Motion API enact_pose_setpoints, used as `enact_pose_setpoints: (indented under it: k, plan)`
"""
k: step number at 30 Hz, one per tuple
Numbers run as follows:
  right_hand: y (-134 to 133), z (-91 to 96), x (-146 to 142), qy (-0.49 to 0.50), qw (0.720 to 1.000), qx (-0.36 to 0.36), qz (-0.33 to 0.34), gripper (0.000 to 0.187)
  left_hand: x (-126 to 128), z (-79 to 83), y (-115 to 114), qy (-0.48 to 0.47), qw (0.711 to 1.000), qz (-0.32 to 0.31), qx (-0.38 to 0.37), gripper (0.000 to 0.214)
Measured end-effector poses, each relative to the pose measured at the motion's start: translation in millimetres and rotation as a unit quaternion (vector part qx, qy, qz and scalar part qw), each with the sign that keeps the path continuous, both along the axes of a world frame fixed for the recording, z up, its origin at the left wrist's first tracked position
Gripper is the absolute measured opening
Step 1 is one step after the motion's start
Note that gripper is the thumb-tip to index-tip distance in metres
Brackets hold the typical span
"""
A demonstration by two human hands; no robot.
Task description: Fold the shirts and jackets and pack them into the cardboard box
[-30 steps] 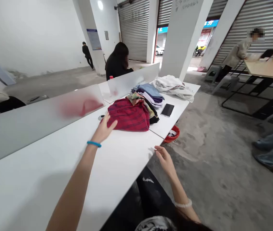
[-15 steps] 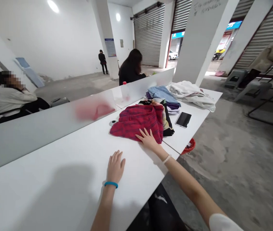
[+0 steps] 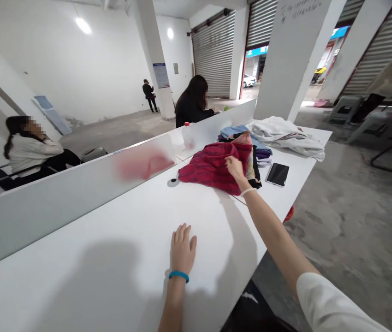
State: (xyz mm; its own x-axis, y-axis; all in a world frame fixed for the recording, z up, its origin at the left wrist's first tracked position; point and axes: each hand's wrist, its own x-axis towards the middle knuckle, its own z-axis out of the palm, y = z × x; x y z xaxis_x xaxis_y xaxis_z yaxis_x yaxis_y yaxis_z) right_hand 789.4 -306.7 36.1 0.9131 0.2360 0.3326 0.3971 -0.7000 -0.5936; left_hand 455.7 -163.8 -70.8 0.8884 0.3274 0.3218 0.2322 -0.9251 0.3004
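My left hand, with a blue band at the wrist, lies flat and open on the white table. My right hand, with a white bead bracelet, reaches far forward and pinches the red plaid garment at its upper right part, lifting its edge a little. The garment tops a pile of folded clothes in blue, purple, black and patterned cloth.
A black phone lies right of the pile, with a crumpled white garment beyond. A frosted divider runs along the table's far side. A red basket sits under the table edge. Other people sit behind the divider.
My right hand moved from the garment's near edge up onto its top and closed on the cloth. My left hand stayed flat on the table. The view shifted left.
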Motion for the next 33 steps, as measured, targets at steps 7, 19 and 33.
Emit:
enact_pose_setpoints:
  k: [7,19,33]
  plan:
    - [-86.2,-9.8,1.8,-0.064,0.994,0.036,-0.077,0.033,1.2,-0.6,-2.9,-0.018,1.0,0.01,-0.005,0.037]
    - [-11.9,10.6,-18.4,-0.145,0.974,-0.159,0.07,0.029,-1.1,6.1,-4.1,-0.014,1.0,0.01,-0.026,0.036]
    - [47.2,184.8,-155.3,-0.261,0.845,0.392,0.253,0.023,-0.2,10.8,-1.6,-0.073,0.979,0.01,-0.192,0.031]
